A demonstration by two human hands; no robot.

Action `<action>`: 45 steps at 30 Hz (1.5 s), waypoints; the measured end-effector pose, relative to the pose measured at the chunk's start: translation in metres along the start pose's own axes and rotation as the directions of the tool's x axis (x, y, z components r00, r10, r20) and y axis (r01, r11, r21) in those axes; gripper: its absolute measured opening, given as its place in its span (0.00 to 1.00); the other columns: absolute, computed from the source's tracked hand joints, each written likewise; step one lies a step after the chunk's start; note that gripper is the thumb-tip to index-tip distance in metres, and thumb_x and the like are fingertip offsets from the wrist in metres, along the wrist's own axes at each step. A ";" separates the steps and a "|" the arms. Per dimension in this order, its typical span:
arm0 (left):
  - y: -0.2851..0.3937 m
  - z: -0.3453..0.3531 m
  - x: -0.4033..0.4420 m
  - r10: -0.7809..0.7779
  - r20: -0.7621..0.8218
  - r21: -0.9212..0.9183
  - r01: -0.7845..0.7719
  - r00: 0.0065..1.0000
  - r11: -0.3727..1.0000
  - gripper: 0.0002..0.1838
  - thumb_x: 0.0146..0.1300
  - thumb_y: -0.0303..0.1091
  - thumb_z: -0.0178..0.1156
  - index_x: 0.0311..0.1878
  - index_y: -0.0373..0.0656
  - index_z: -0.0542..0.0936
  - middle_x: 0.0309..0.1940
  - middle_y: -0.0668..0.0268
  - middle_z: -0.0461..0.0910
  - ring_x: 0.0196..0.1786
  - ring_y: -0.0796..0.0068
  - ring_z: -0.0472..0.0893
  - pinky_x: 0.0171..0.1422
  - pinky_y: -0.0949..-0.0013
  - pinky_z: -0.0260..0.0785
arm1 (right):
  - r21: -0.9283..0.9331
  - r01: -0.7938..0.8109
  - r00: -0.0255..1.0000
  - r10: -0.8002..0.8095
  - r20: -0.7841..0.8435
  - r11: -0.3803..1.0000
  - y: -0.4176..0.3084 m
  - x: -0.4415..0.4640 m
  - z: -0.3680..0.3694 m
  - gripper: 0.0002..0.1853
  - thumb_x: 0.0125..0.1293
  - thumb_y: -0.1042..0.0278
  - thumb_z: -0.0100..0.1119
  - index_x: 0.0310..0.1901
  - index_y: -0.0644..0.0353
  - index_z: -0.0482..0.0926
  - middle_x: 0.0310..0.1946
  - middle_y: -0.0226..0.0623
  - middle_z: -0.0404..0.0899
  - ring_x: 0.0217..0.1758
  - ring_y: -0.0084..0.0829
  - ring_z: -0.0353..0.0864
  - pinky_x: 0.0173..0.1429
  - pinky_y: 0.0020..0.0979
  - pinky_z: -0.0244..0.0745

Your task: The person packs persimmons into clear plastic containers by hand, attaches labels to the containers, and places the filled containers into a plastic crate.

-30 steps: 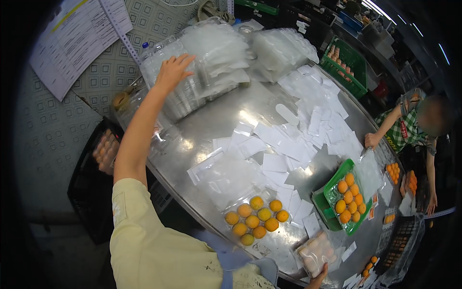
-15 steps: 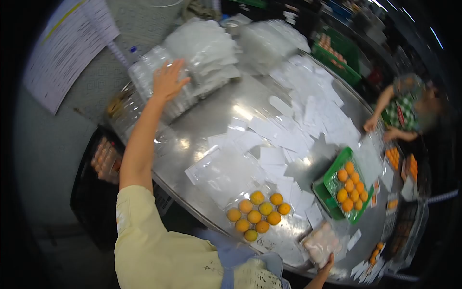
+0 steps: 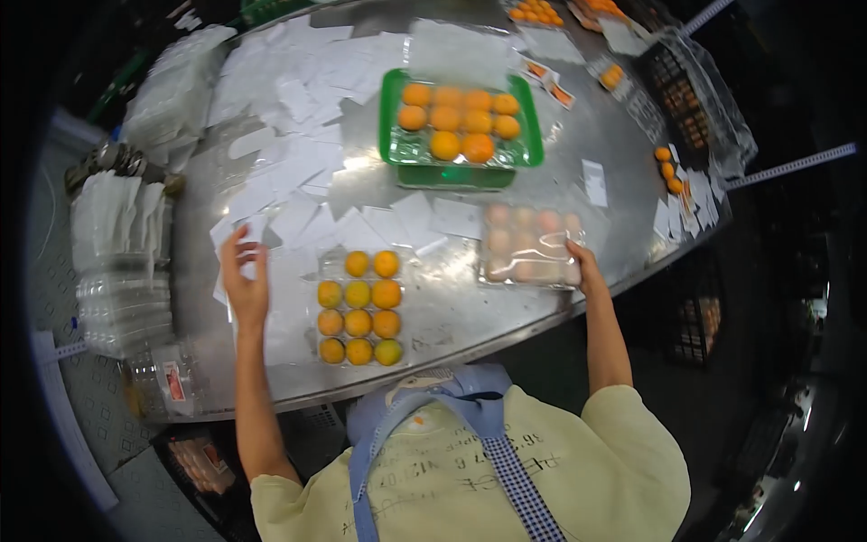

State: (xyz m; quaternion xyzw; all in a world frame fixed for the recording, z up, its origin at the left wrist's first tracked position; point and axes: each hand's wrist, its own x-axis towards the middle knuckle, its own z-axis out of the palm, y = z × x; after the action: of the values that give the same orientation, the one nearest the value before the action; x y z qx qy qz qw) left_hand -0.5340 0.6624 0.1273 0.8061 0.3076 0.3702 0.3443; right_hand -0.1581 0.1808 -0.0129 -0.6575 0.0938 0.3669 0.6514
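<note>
- Counter (image 3: 452,312) of metal, its near edge running just in front of the person.
- The right hand (image 3: 585,264) is closed on the right side of a clear pack (image 3: 528,244) of pale round items, thumb uppermost; the pack sits by the counter's near edge, right of the middle, and whether it is slightly lifted I cannot tell.
- The left hand (image 3: 246,275) is over or on white slips toward the counter's left edge, thumb and fingers parted in a loose curl, holding nothing that shows.
- Between the hands, near the near edge, a clear tray (image 3: 330,264) carries eleven oranges (image 3: 358,294).
- Toward the far edge, a green tray (image 3: 534,135) bears more oranges in clear plastic.
- Along the left edge stand stacked clear trays (image 3: 122,271); a black crate (image 3: 677,90) is at the right edge.
</note>
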 end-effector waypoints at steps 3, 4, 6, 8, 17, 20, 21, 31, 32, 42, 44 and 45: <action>0.047 0.087 -0.046 -0.150 0.323 -0.207 0.224 0.934 0.952 0.20 0.60 0.25 0.59 0.57 0.41 0.74 0.50 0.63 0.77 0.42 0.76 0.78 0.44 0.73 0.71 | -0.025 0.032 0.999 -0.031 0.010 0.999 -0.012 -0.012 0.005 0.25 0.59 0.54 0.64 0.48 0.69 0.76 0.39 0.40 0.81 0.38 0.31 0.82 0.42 0.31 0.78; 0.062 0.116 -0.060 -0.164 0.416 -0.198 0.265 0.894 0.944 0.20 0.61 0.28 0.59 0.57 0.41 0.73 0.48 0.62 0.78 0.41 0.74 0.78 0.44 0.72 0.71 | -0.028 0.040 0.999 -0.040 0.005 0.999 -0.010 -0.013 0.004 0.25 0.58 0.54 0.65 0.48 0.70 0.76 0.39 0.41 0.81 0.38 0.31 0.82 0.41 0.30 0.78; 0.077 0.172 -0.085 -0.220 0.559 -0.147 0.357 0.799 0.923 0.21 0.62 0.32 0.59 0.58 0.41 0.73 0.45 0.60 0.80 0.38 0.71 0.80 0.43 0.71 0.72 | -0.033 0.057 0.998 -0.057 0.003 0.998 -0.010 -0.011 0.003 0.25 0.58 0.55 0.65 0.48 0.70 0.77 0.39 0.42 0.81 0.38 0.31 0.82 0.40 0.30 0.78; 0.079 0.225 -0.112 -0.324 0.641 -0.046 0.456 0.696 0.889 0.23 0.61 0.37 0.60 0.58 0.38 0.72 0.41 0.58 0.82 0.35 0.67 0.82 0.41 0.69 0.74 | 0.024 0.008 1.000 -0.009 0.025 1.000 -0.017 -0.016 0.006 0.25 0.58 0.55 0.66 0.48 0.70 0.77 0.40 0.42 0.81 0.38 0.31 0.82 0.40 0.30 0.78; 0.186 0.340 -0.165 -0.619 0.664 -0.209 0.899 0.419 0.385 0.30 0.61 0.33 0.62 0.62 0.30 0.63 0.50 0.54 0.71 0.43 0.65 0.81 0.44 0.69 0.79 | -0.114 0.091 0.984 -0.071 0.165 0.989 -0.084 0.004 -0.063 0.24 0.58 0.59 0.67 0.49 0.69 0.76 0.41 0.40 0.81 0.40 0.28 0.81 0.44 0.27 0.77; 0.202 0.395 -0.179 -0.512 0.732 -0.351 0.893 0.450 0.282 0.29 0.60 0.27 0.60 0.61 0.28 0.63 0.50 0.54 0.71 0.45 0.64 0.80 0.48 0.69 0.78 | -0.227 0.113 0.990 -0.090 0.108 0.967 -0.119 0.026 -0.110 0.26 0.58 0.55 0.67 0.49 0.71 0.75 0.38 0.38 0.81 0.38 0.26 0.80 0.42 0.27 0.77; 0.207 0.412 -0.180 -0.506 0.735 -0.377 0.892 0.451 0.248 0.29 0.57 0.22 0.59 0.61 0.27 0.63 0.51 0.54 0.71 0.46 0.64 0.80 0.51 0.70 0.77 | -0.315 0.130 0.991 -0.113 0.072 0.940 -0.124 0.036 -0.125 0.27 0.57 0.55 0.67 0.49 0.70 0.75 0.39 0.39 0.81 0.40 0.28 0.80 0.45 0.29 0.76; 0.213 0.461 -0.195 -0.586 0.590 -0.343 0.830 0.555 0.440 0.24 0.52 0.15 0.62 0.54 0.33 0.70 0.43 0.60 0.76 0.43 0.70 0.81 0.46 0.72 0.77 | -0.582 0.812 0.515 -0.415 0.750 -0.046 -0.141 0.027 -0.087 0.33 0.48 0.58 0.70 0.58 0.54 0.72 0.61 0.42 0.67 0.66 0.46 0.61 0.66 0.47 0.58; 0.211 0.462 -0.198 -0.577 0.604 -0.363 0.835 0.549 0.415 0.22 0.53 0.16 0.62 0.53 0.34 0.70 0.40 0.60 0.77 0.42 0.70 0.82 0.44 0.72 0.78 | -0.511 0.848 0.438 -0.361 0.824 -0.139 -0.132 0.018 -0.074 0.32 0.47 0.58 0.70 0.58 0.50 0.73 0.63 0.39 0.66 0.68 0.45 0.59 0.67 0.50 0.55; 0.219 0.462 -0.202 -0.625 0.617 -0.313 0.878 0.478 0.362 0.16 0.57 0.18 0.57 0.49 0.39 0.70 0.37 0.59 0.79 0.32 0.69 0.82 0.33 0.71 0.76 | -0.386 0.855 0.327 -0.219 0.919 -0.347 -0.104 0.015 -0.044 0.24 0.47 0.68 0.64 0.50 0.44 0.80 0.61 0.32 0.68 0.70 0.47 0.56 0.64 0.66 0.49; 0.231 0.453 -0.191 -0.656 0.536 -0.125 0.818 0.532 0.562 0.21 0.53 0.17 0.56 0.51 0.38 0.70 0.40 0.56 0.80 0.37 0.62 0.83 0.39 0.66 0.77 | -0.367 0.850 0.324 -0.173 0.930 -0.378 -0.101 0.013 -0.050 0.23 0.47 0.69 0.63 0.49 0.44 0.80 0.61 0.30 0.68 0.71 0.47 0.55 0.66 0.67 0.46; 0.231 0.451 -0.190 -0.638 0.464 -0.067 0.742 0.615 0.667 0.22 0.52 0.17 0.55 0.53 0.39 0.70 0.41 0.56 0.79 0.40 0.61 0.82 0.42 0.65 0.75 | -0.317 0.865 0.298 -0.109 0.948 -0.390 -0.103 0.011 -0.056 0.23 0.48 0.69 0.63 0.49 0.44 0.80 0.61 0.29 0.69 0.71 0.46 0.55 0.68 0.66 0.44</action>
State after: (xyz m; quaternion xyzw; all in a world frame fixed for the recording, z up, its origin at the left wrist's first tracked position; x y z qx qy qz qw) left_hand -0.2156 0.2396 0.0146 0.6301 0.4684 0.0693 0.6154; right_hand -0.0684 0.1466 0.0556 -0.6779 -0.7240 0.0870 0.0934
